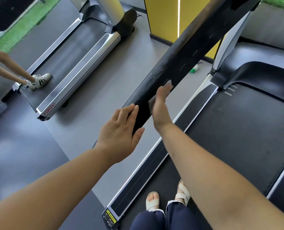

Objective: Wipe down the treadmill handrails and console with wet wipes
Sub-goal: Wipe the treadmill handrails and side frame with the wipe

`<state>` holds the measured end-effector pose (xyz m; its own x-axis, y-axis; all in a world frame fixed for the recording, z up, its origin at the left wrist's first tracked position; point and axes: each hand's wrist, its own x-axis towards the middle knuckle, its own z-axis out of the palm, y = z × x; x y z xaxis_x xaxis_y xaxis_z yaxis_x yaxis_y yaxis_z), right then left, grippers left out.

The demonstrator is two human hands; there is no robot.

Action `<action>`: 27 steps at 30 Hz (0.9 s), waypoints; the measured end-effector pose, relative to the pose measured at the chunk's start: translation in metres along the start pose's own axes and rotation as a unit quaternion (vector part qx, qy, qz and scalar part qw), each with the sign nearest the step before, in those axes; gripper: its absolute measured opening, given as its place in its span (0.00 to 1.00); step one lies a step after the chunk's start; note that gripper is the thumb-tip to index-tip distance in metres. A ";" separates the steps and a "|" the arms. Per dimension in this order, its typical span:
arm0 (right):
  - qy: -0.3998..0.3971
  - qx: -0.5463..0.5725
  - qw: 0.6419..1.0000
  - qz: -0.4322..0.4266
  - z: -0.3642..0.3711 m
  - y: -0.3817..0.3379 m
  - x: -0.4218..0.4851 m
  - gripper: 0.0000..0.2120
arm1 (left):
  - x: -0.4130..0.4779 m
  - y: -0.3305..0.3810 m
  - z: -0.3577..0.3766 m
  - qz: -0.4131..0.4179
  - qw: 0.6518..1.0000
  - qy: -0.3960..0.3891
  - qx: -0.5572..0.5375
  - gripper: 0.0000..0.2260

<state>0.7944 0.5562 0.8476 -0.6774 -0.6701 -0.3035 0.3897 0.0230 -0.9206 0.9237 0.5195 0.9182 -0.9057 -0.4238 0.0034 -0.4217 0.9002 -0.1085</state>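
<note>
A long black treadmill handrail (184, 52) runs diagonally from the upper right down to the middle of the view. My left hand (119, 135) rests on its near end, fingers straight along the outer side and thumb under the tip. My right hand (161, 105) lies flat against the rail's right side, fingers straight, pressing a pale wet wipe (168, 83) onto it. Only the wipe's edges show past my fingertips and palm. The console is out of view.
I stand in sandals on my treadmill's belt (237, 127). A second treadmill (81, 67) at the left has another person's legs and sneakers (38, 81) on it. Grey floor separates them. A green and white pack (194, 69) lies on the floor by the yellow wall (162, 17).
</note>
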 end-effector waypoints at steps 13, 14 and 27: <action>0.014 0.021 0.999 -0.019 0.001 0.004 0.008 0.30 | 0.013 -0.004 -0.005 0.015 0.999 0.031 -0.022 0.27; 0.038 0.026 0.999 -0.018 -0.004 -0.008 0.018 0.29 | 0.017 -0.004 -0.007 0.016 0.999 0.037 -0.031 0.26; 0.063 0.059 0.996 0.027 0.007 0.032 0.037 0.46 | 0.071 -0.007 -0.005 0.098 0.992 -0.003 -0.086 0.28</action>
<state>0.7860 0.5264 0.8089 -0.7234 -0.5718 -0.3869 0.4932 -0.0358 -0.8692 0.8623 0.4837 0.9244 -0.9708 -0.2399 -0.0073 -0.2399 0.9687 0.0644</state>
